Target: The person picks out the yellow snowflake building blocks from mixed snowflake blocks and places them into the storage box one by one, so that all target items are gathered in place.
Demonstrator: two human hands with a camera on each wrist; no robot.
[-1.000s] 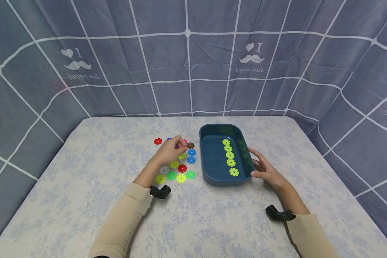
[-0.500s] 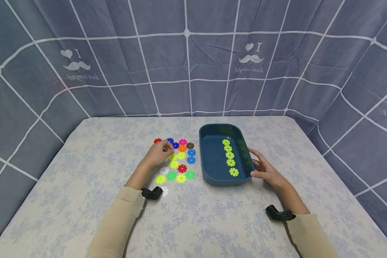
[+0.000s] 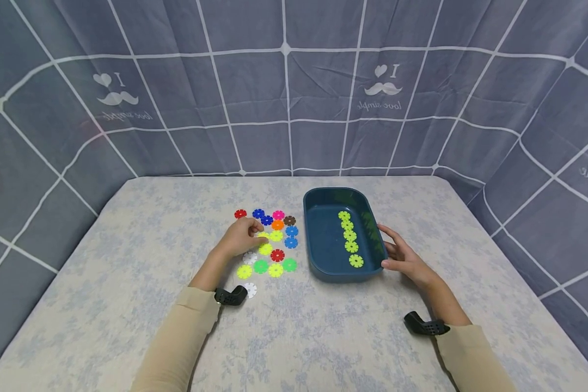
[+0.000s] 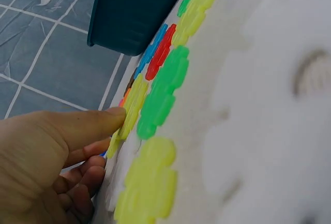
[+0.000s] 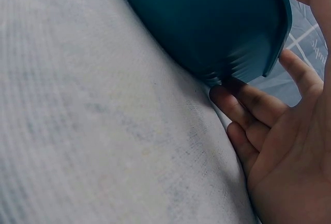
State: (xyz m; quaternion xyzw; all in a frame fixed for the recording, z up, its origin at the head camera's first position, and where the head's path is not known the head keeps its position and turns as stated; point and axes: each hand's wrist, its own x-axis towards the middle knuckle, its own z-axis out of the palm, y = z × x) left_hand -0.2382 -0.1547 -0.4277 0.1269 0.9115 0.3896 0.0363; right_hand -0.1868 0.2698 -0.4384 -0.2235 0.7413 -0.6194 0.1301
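Note:
In the head view my left hand (image 3: 238, 238) is low over the left side of a group of colourful flower-shaped plastic discs. Its thumb and index finger stand apart at a yellow disc (image 3: 264, 249); in the left wrist view the thumb tip overlaps a yellow disc (image 4: 133, 105), with the other fingers beyond. My right hand (image 3: 405, 262) is at the right side of a dark blue-green plastic bin (image 3: 323, 272), fingers spread against its outer wall and the thumb near the front corner. Several yellow-green discs (image 3: 350, 235) lie in a row inside the bin.
Around the left hand lie a red disc (image 3: 277, 255), green discs (image 3: 261, 266), blue discs (image 3: 291, 231), an orange disc (image 3: 277, 224), a brown disc (image 3: 289, 220) and a pink disc (image 3: 278, 215). A white disc (image 3: 250, 290) is by the left wrist. A grey-blue curtain (image 3: 255, 147) hangs behind the table.
My left hand has moved left from beside the brown disc to the yellow discs, and its thumb and index finger have parted. The right hand and bin have stayed put.

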